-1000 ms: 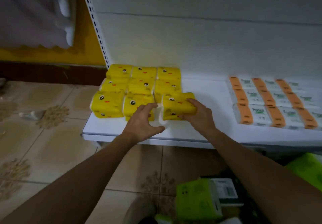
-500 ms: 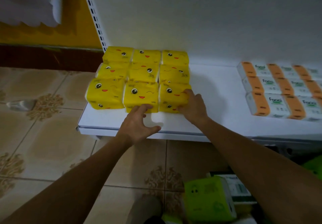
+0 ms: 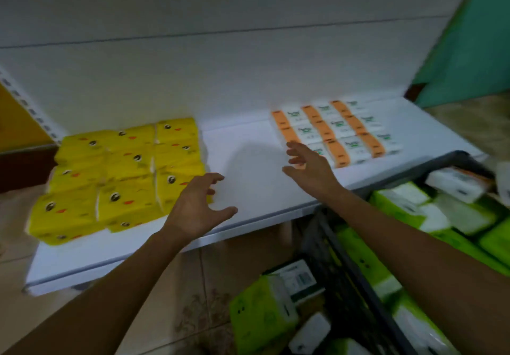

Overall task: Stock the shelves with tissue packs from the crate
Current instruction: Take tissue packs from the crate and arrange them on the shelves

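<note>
Both hands are hovering empty over the shelf (image 3: 248, 139). The left hand (image 3: 197, 208), fingers loosely spread, is just beside the yellow tissue packs (image 3: 118, 178), and the right hand (image 3: 309, 167) is splaying near the orange-and-white packs (image 3: 336, 131). Green packs (image 3: 397, 203) are lying in the dark crate (image 3: 430, 163). They're looking light, squashy and slick-wrapped, so I'd be taking one gently across its short sides.

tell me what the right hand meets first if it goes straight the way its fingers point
Likely the left edge of the orange-and-white tissue packs, just ahead of the fingers of the right hand; depth is unclear, so it may pass over them.
</note>
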